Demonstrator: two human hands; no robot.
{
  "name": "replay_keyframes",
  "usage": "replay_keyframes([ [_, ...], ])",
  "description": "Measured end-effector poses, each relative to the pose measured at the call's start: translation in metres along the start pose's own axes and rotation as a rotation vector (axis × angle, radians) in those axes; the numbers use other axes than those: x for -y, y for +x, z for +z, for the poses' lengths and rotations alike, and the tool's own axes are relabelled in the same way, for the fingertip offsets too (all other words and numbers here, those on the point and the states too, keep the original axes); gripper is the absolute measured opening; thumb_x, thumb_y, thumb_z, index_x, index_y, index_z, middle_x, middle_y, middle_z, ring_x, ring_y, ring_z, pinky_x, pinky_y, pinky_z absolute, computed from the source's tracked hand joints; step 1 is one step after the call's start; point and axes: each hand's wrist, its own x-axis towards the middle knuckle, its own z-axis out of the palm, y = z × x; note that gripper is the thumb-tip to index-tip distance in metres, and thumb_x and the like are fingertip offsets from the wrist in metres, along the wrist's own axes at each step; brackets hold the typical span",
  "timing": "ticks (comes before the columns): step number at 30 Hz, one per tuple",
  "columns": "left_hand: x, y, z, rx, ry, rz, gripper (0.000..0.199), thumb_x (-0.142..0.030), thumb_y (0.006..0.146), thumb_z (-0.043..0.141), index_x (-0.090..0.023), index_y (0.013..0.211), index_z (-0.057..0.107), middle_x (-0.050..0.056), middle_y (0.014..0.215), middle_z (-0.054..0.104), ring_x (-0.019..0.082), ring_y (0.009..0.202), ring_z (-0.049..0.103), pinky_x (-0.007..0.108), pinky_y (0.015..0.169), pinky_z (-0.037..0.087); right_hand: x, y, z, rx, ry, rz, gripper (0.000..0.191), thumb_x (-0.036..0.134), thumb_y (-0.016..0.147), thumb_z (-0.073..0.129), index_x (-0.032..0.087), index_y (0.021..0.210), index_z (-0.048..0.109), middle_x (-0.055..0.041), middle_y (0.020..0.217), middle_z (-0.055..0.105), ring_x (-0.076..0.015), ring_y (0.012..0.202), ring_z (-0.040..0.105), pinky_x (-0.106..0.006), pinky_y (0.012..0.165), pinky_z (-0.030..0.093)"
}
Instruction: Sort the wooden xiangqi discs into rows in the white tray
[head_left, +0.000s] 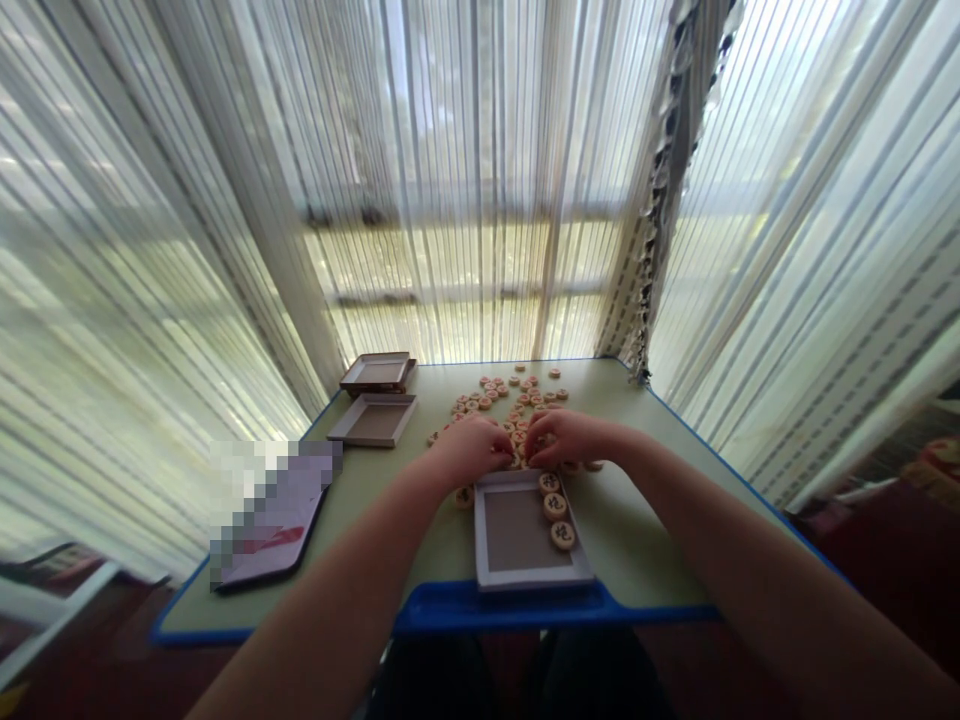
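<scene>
Many round wooden Chinese chess pieces (493, 390) lie scattered over the middle and back of the table. Right in front of me is a shallow white box tray (534, 577), with three pieces marked in black (555, 506) in a row along its right side. My left hand (474, 447) is at the pile just beyond the tray's far edge, its fingers curled down among the pieces. Close beside it, my right hand (564, 437) also has its fingers bent onto the pieces. Whether either hand grips a piece is hidden by the fingers.
A second white box tray (375, 420) stands at the left, with brown-edged box parts (379, 372) stacked behind it. A tablet-like device (281, 520), partly blurred out, lies at the table's left edge. The pale green table (645, 540) has a blue rim; sheer curtains (480, 180) hang behind.
</scene>
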Motion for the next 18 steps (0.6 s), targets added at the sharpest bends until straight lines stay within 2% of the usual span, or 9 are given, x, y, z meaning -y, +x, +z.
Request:
replay_keyframes([
  [7,0.000,-0.003,-0.003,0.011,-0.022,0.015,0.026,-0.023,0.070,0.052,-0.027,0.090,0.068,0.002,0.081,0.061,0.014,0.074,0.053,0.023,0.071,0.040,0.003,-0.001,-0.001,0.032,0.010,-0.059,0.020,0.019,0.070,0.056,0.022,0.084,0.070,-0.0008,0.086,0.062,-0.0124,0.078,0.057,-0.021,0.076,0.042],
  [13,-0.001,-0.003,-0.004,0.037,-0.024,-0.016,0.025,-0.036,0.072,0.054,-0.026,0.089,0.069,0.002,0.080,0.061,0.015,0.072,0.054,0.023,0.067,0.040,-0.005,0.000,0.001,-0.008,-0.017,-0.039,0.025,0.010,0.066,0.053,0.021,0.083,0.068,-0.0011,0.085,0.062,-0.0142,0.081,0.057,-0.022,0.076,0.044],
  [18,-0.002,-0.002,-0.001,-0.014,0.008,-0.044,0.023,-0.037,0.073,0.054,-0.025,0.085,0.069,0.003,0.077,0.062,0.016,0.075,0.054,0.024,0.069,0.041,-0.005,0.000,0.002,-0.027,-0.016,-0.010,0.029,0.006,0.065,0.049,0.023,0.078,0.069,0.0000,0.083,0.062,-0.0138,0.079,0.058,-0.022,0.076,0.043],
])
